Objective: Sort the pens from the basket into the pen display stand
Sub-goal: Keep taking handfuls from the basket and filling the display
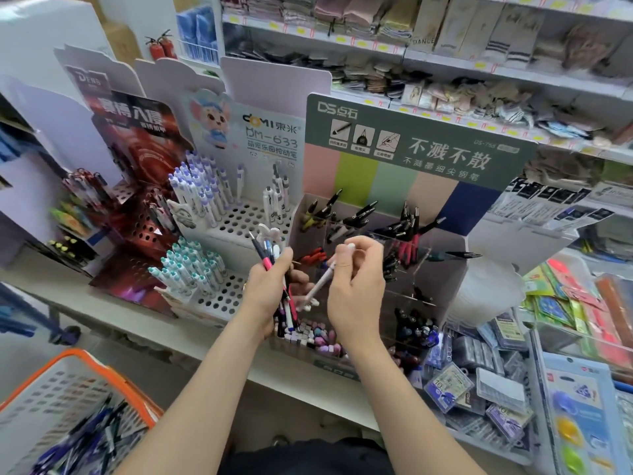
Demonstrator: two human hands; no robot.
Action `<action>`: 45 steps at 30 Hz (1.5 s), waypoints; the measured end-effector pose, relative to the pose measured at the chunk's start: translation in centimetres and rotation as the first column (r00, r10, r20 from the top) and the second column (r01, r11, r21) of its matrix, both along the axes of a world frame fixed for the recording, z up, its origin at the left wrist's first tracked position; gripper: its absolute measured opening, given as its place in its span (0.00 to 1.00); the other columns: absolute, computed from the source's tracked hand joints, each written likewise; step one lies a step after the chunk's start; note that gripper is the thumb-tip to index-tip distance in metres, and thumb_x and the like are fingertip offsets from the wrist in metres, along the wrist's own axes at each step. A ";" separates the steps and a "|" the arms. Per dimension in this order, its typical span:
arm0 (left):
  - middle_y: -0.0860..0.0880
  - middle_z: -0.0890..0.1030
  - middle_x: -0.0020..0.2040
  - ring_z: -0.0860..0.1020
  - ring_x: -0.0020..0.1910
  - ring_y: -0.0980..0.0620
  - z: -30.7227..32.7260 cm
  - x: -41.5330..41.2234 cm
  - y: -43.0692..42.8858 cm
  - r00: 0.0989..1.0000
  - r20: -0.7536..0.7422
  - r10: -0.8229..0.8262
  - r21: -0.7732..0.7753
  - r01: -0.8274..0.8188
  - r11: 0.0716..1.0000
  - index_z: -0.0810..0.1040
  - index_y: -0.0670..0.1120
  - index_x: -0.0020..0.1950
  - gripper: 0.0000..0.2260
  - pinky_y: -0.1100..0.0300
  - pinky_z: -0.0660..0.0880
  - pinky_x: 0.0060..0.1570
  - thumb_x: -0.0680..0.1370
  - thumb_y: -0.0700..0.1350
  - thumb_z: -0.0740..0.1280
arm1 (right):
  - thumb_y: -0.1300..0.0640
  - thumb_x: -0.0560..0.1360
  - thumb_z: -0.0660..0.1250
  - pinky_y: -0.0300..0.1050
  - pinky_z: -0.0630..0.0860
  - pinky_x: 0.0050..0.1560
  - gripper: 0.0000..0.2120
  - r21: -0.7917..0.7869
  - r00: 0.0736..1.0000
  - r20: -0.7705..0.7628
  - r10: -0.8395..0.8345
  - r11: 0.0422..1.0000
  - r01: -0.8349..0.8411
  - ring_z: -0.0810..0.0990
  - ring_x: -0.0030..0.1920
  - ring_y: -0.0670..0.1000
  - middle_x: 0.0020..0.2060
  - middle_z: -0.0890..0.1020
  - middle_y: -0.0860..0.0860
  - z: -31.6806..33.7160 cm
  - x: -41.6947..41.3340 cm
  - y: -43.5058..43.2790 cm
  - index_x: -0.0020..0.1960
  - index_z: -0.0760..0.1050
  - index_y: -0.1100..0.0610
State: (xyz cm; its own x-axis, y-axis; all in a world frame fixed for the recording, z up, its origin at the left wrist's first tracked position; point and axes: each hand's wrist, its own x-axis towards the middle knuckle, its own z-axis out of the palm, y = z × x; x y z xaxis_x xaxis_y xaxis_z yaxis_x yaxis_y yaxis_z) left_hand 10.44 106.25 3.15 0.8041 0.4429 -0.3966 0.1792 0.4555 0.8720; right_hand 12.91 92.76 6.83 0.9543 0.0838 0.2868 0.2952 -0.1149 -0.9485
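My left hand grips a bunch of mixed pens, their tips pointing up and their lower ends down past my palm. My right hand pinches a single white pen, slanted down to the left between the two hands. Both hands hover in front of the clear tiered pen display stand with the green header, which holds black and red pens. The orange-rimmed white basket sits at the bottom left with several blue and dark pens inside.
A white perforated stand with white-and-purple and teal-capped pens stands left of my hands. A red perforated stand is further left. Packaged erasers and stationery fill the shelf at the right. Shelves of folded goods rise behind.
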 end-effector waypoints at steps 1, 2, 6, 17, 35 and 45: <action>0.43 0.79 0.35 0.81 0.31 0.45 -0.5 -0.1 0.4 0.998 -0.028 0.055 0.014 -0.054 0.998 0.77 0.40 0.46 0.17 0.54 0.78 0.29 0.86 0.52 0.67 | 0.57 0.88 0.60 0.40 0.75 0.39 0.03 0.011 0.996 0.071 -0.060 0.998 0.060 0.80 0.37 0.47 0.39 0.80 0.49 -0.1 -0.2 0.0 0.59 0.71 0.57; 0.44 0.77 0.33 0.78 0.29 0.47 -1.0 -0.3 0.9 0.995 -0.056 0.088 0.013 -0.087 0.996 0.76 0.42 0.43 0.17 0.55 0.76 0.28 0.85 0.52 0.68 | 0.58 0.88 0.60 0.39 0.73 0.38 0.03 0.007 0.987 0.126 -0.100 0.995 0.100 0.79 0.37 0.47 0.39 0.79 0.48 -0.4 -0.2 0.0 0.59 0.71 0.57; 0.49 0.71 0.31 0.65 0.24 0.54 -2.1 -1.1 2.2 0.993 -0.097 0.069 -0.160 -0.084 0.984 0.72 0.46 0.40 0.15 0.62 0.64 0.22 0.85 0.49 0.65 | 0.58 0.87 0.64 0.38 0.72 0.36 0.01 -0.165 0.981 0.191 -0.040 0.984 0.072 0.79 0.37 0.45 0.39 0.80 0.45 -2.7 -0.2 -0.1 0.57 0.72 0.56; 0.49 0.69 0.34 0.66 0.26 0.55 -1.5 -2.3 1.4 0.982 0.032 -0.184 -0.229 0.186 0.955 0.73 0.46 0.51 0.16 0.64 0.62 0.22 0.85 0.58 0.64 | 0.54 0.85 0.64 0.55 0.76 0.50 0.11 -0.788 0.946 0.157 0.283 0.614 -0.053 0.77 0.47 0.56 0.45 0.83 0.49 -7.7 0.4 0.7 0.52 0.85 0.52; 0.50 0.72 0.34 0.66 0.27 0.53 -2.7 -2.6 1.7 0.883 -0.139 -0.449 -0.115 0.436 0.893 0.77 0.46 0.49 0.17 0.62 0.61 0.25 0.87 0.58 0.60 | 0.63 0.82 0.70 0.43 0.80 0.49 0.10 -0.049 0.991 -0.131 0.024 0.998 -0.031 0.84 0.47 0.46 0.46 0.84 0.45 -1.5 1.6 1.1 0.60 0.76 0.51; 0.47 0.75 0.36 0.67 0.27 0.53 -3.4 -2.4 2.8 0.975 -0.084 -0.208 -0.215 0.186 0.959 0.77 0.42 0.53 0.11 0.63 0.63 0.21 0.87 0.47 0.58 | 0.59 0.85 0.68 0.35 0.70 0.34 0.02 -0.482 0.982 0.097 0.162 0.871 -0.096 0.78 0.33 0.42 0.38 0.82 0.47 -6.9 0.2 1.1 0.56 0.75 0.55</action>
State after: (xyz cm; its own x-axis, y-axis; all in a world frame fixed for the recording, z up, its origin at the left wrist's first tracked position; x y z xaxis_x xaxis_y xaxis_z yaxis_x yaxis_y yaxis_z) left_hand 8.09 109.09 -0.25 0.8162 0.1806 -0.5488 0.3686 0.5688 0.7353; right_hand 13.08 93.82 -0.02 0.8825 0.3609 0.3018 0.4551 -0.4926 -0.7417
